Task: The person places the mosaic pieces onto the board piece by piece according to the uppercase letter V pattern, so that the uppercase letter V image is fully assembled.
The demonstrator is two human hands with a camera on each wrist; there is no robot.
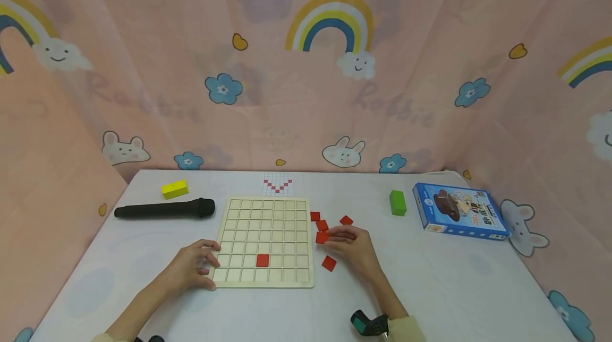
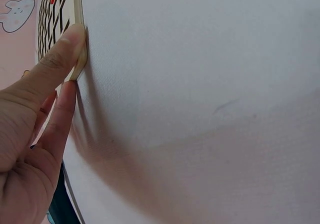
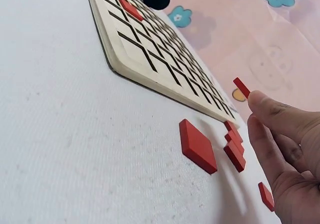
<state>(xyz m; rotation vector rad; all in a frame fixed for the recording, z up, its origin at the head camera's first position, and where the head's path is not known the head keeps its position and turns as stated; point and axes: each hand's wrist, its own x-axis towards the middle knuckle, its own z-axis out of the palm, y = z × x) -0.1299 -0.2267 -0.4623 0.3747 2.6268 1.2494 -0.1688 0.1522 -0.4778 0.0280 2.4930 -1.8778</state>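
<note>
A pale square grid board point(image 1: 287, 281) lies on the white table, with one red tile point(image 1: 262, 261) in a cell of its lower half. My left hand point(image 1: 192, 267) holds the board at its near left corner, thumb and fingers against the edge. Off the board's right side, my right hand point(image 1: 353, 249) pinches a red square tile point(image 3: 241, 87) between thumb and finger, raised above the table. Several loose red tiles lie around that hand, among them one nearer the front point(image 1: 329, 263) and one behind the fingers point(image 1: 346, 220).
Behind the board lies a small pattern card point(image 1: 277, 185) with red squares. A black microphone point(image 1: 164, 209) and a yellow block point(image 1: 175, 189) are at the left. On the right are a green block point(image 1: 398, 203) and a blue box point(image 1: 461, 211). A printed curtain point(image 1: 287, 119) rises behind.
</note>
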